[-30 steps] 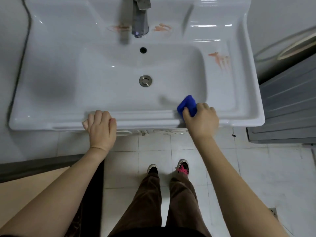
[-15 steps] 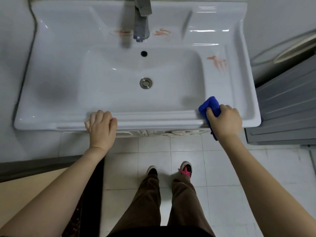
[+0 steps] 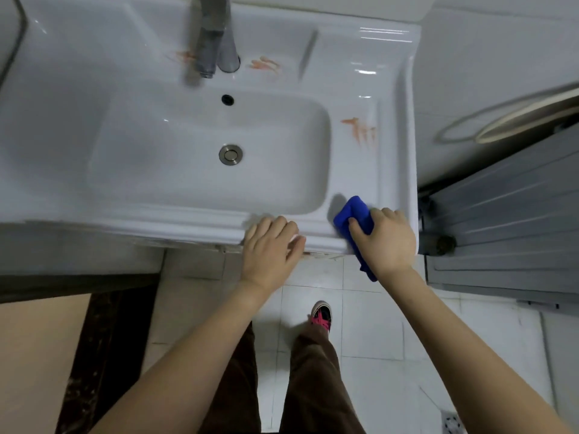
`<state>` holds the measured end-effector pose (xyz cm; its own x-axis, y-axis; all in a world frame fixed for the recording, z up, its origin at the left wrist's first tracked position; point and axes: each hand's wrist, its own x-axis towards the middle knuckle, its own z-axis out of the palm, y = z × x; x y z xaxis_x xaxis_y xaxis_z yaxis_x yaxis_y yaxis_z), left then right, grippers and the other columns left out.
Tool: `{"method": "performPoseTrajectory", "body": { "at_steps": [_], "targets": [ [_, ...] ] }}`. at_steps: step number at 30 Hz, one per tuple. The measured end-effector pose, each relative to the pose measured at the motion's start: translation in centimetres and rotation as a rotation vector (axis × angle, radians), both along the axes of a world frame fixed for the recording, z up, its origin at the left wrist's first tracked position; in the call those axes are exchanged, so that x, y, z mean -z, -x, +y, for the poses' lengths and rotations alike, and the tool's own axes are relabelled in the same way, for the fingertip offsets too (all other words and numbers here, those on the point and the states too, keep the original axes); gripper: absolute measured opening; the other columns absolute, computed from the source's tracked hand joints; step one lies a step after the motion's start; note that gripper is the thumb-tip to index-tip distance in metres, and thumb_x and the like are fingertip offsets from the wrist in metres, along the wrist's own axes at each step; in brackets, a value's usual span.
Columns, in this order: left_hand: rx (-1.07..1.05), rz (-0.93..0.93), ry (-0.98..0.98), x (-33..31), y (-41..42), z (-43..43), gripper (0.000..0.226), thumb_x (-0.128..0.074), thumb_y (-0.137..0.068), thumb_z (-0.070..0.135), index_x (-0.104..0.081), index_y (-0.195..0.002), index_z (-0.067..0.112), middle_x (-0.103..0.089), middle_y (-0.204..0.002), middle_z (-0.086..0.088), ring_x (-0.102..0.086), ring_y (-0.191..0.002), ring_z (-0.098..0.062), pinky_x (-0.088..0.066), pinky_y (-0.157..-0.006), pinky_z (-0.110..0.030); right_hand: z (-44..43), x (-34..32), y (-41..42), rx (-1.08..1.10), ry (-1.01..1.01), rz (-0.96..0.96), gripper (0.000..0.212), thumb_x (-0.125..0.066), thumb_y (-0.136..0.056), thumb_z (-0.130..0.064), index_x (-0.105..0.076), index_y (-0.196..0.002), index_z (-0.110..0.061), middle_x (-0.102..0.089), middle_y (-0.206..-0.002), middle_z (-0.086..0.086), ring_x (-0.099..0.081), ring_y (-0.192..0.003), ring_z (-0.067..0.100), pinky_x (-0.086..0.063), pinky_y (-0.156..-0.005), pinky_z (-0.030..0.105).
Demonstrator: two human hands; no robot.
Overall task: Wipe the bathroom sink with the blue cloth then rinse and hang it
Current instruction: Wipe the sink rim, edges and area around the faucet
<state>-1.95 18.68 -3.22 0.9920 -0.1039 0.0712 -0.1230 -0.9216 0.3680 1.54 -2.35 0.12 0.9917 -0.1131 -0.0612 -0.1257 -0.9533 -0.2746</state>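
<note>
A white ceramic sink (image 3: 175,220) fills the upper view, with a metal tap (image 3: 211,42) at the back and a drain (image 3: 231,154) in the basin. Orange smears mark the right ledge (image 3: 360,128) and the deck beside the tap (image 3: 264,64). My right hand (image 3: 387,242) grips the blue cloth (image 3: 355,214) and presses it on the sink's front right corner; a tail of cloth hangs below the rim. My left hand (image 3: 271,249) rests on the front rim just left of the cloth, fingers relaxed.
A grey slatted panel (image 3: 507,220) stands close to the sink's right side. A hose loop (image 3: 507,120) lies on the tiles behind it. White floor tiles (image 3: 376,324), my shoes and a floor drain (image 3: 452,422) lie below. A dark threshold (image 3: 106,339) runs at lower left.
My right hand carried the cloth rightward along the front rim to the right corner. My left hand shifted right along the rim, closer to the cloth. The view moved right too.
</note>
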Motion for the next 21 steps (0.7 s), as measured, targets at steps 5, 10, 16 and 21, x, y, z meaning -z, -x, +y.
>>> {"method": "performPoseTrajectory", "body": {
  "at_steps": [5, 10, 16, 21],
  "targets": [
    [-0.053, 0.000, 0.055, -0.2, -0.1, -0.6, 0.014, -0.052, -0.087, 0.032, -0.059, -0.082, 0.022, -0.059, -0.086, 0.006, -0.053, -0.088, -0.023, -0.039, -0.077, -0.037, -5.5, -1.2, -2.1, -0.190, 0.047, 0.024, 0.035, -0.061, -0.087, -0.038, -0.044, -0.068, -0.015, -0.054, -0.071, 0.004, -0.053, -0.075, 0.027, -0.038, -0.055, 0.033],
    [-0.122, -0.009, 0.087, -0.3, -0.1, -1.2, 0.008, -0.053, -0.082, 0.027, -0.059, -0.078, 0.021, -0.059, -0.084, 0.006, -0.053, -0.085, -0.025, -0.035, -0.077, -0.036, -6.5, -1.3, 0.7, -0.234, -0.118, -0.012, 0.039, -0.066, -0.086, -0.038, -0.039, -0.067, -0.018, -0.043, -0.067, -0.002, -0.042, -0.064, 0.018, -0.029, -0.054, 0.028],
    [-0.104, -0.066, 0.033, 0.5, -0.4, -1.3, 0.013, -0.051, -0.085, 0.030, -0.059, -0.079, 0.022, -0.062, -0.087, 0.008, -0.051, -0.083, -0.023, -0.033, -0.075, -0.037, -9.5, -0.8, -11.6, -0.240, -0.080, -0.111, 0.036, -0.063, -0.085, -0.042, -0.054, -0.075, -0.008, -0.057, -0.075, 0.009, -0.055, -0.072, 0.031, -0.040, -0.055, 0.036],
    [-0.063, -0.103, 0.048, 0.6, 0.0, -0.7, 0.015, -0.049, -0.089, 0.032, -0.060, -0.081, 0.024, -0.063, -0.089, 0.010, -0.048, -0.083, -0.019, -0.029, -0.075, -0.033, -9.0, -1.4, -9.0, -0.106, -0.233, -0.050, 0.031, -0.068, -0.081, -0.043, -0.054, -0.078, -0.015, -0.056, -0.075, -0.002, -0.052, -0.066, 0.020, -0.048, -0.061, 0.039]
  ]
}}
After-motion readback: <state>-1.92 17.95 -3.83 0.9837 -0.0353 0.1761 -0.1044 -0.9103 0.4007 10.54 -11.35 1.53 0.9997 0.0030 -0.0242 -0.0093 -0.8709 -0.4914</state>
